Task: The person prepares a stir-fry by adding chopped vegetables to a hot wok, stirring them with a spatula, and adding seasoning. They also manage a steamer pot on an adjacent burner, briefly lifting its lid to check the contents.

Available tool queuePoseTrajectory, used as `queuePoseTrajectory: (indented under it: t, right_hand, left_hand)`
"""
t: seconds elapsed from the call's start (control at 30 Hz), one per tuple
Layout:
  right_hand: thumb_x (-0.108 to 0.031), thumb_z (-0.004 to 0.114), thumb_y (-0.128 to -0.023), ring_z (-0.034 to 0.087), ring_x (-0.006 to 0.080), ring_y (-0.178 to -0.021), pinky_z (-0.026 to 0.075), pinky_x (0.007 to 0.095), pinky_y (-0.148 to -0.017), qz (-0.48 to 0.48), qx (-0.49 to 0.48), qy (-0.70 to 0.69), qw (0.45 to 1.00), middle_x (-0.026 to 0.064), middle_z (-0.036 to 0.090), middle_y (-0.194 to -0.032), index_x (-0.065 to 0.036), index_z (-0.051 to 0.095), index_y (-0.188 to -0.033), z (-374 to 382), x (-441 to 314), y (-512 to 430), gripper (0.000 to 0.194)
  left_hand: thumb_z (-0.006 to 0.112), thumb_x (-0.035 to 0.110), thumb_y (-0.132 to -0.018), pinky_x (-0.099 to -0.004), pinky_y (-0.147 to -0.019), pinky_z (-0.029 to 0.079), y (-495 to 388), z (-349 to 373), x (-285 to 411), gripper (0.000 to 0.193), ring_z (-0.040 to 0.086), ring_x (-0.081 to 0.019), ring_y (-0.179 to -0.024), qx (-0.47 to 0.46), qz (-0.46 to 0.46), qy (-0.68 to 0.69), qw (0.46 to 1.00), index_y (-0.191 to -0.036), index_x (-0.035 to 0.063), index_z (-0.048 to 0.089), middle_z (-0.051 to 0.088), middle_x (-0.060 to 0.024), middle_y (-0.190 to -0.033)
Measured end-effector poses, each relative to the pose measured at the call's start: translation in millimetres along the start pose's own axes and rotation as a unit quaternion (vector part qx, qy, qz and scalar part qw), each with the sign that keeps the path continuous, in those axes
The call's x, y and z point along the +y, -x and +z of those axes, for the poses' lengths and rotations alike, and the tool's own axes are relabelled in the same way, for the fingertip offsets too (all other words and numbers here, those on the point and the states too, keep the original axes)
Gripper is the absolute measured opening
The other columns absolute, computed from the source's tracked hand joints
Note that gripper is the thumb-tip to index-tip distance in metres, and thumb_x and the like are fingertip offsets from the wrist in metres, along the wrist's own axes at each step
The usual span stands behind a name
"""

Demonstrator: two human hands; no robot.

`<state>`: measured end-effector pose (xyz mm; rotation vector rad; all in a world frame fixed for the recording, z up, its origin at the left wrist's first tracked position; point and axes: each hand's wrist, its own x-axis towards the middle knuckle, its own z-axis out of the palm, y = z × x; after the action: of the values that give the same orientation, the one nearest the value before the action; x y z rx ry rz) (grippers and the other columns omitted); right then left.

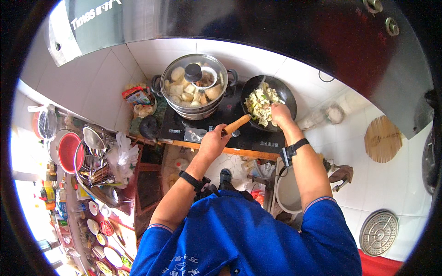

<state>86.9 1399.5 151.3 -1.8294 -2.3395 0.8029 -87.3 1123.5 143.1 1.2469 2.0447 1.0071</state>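
Note:
My left hand grips the wooden handle that points to the near left rim of a dark wok. In the wok lies a heap of chopped pale food, with bits of green among it. My right hand is over the wok's right side, fingers curled down at the food; whether it holds a utensil is hidden. To the left of the wok, a steamer pot stands under a glass lid with a black knob. Through the lid I see pale chunks and a white bowl.
Both pans stand on a black cooktop. Food packets lie in the left corner. A dish rack, a red basin and several bowls fill the left side. The range hood hangs overhead; a steamer plate is at right.

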Motion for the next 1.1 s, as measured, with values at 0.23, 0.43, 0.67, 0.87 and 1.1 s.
queuePoseTrajectory:
  t: [0.23,0.43,0.67,0.87,1.1]
  right_hand:
    - [-0.047,0.044,-0.106,0.031,0.0097,-0.042,0.025,0.0275,-0.038,0.241,-0.123,-0.529,0.804,-0.0028,0.043,-0.061,-0.010,0.054,-0.086,5,67,52,0.043]
    - [-0.049,0.044,-0.108,0.028,0.0101,-0.042,0.024,0.0286,-0.039,0.283,-0.085,-0.605,0.739,-0.0032,0.041,-0.060,-0.008,0.053,-0.093,26,69,126,0.044]
    - [-0.048,0.044,-0.109,0.028,0.0096,-0.043,0.024,0.0290,-0.041,0.188,-0.053,-0.656,0.729,-0.0037,0.038,-0.058,-0.008,0.053,-0.093,37,62,145,0.044]
    - [-0.046,0.044,-0.109,0.033,0.0122,-0.045,0.028,0.0296,-0.043,0.180,-0.051,-0.694,0.695,-0.0007,0.042,-0.061,-0.006,0.055,-0.096,60,60,128,0.044]
    - [-0.058,0.053,-0.103,0.049,0.0167,-0.053,0.041,0.0319,-0.051,0.221,-0.136,-0.635,0.727,0.0058,0.060,-0.072,-0.004,0.062,-0.106,90,93,126,0.054]
  left_hand:
    - [0.071,0.020,-0.095,-0.0415,-0.074,0.057,-8,-3,-9,0.043,0.074,-0.0324,-0.084,-0.002,-0.007,0.002,1.000,-0.133,0.0049,0.060,0.075,-0.0175,-0.089]
    - [0.071,0.024,-0.094,-0.0463,-0.078,0.057,-18,-10,-14,0.043,0.072,-0.0391,-0.089,0.011,0.007,-0.006,1.000,-0.130,0.0024,0.060,0.074,-0.0226,-0.094]
    - [0.070,0.024,-0.096,-0.0488,-0.080,0.057,2,-10,-23,0.056,0.071,-0.0424,-0.090,0.016,-0.017,0.012,1.000,-0.139,-0.0048,0.048,0.074,-0.0237,-0.095]
    - [0.069,0.020,-0.095,-0.0476,-0.077,0.057,67,-16,-49,0.053,0.072,-0.0414,-0.086,-0.010,-0.014,0.030,0.999,-0.136,-0.0074,0.049,0.074,-0.0221,-0.091]
    - [0.068,0.021,-0.094,-0.0474,-0.082,0.057,196,-4,-104,0.052,0.072,-0.0411,-0.092,-0.026,-0.126,0.003,0.992,-0.134,-0.0068,0.052,0.074,-0.0252,-0.093]
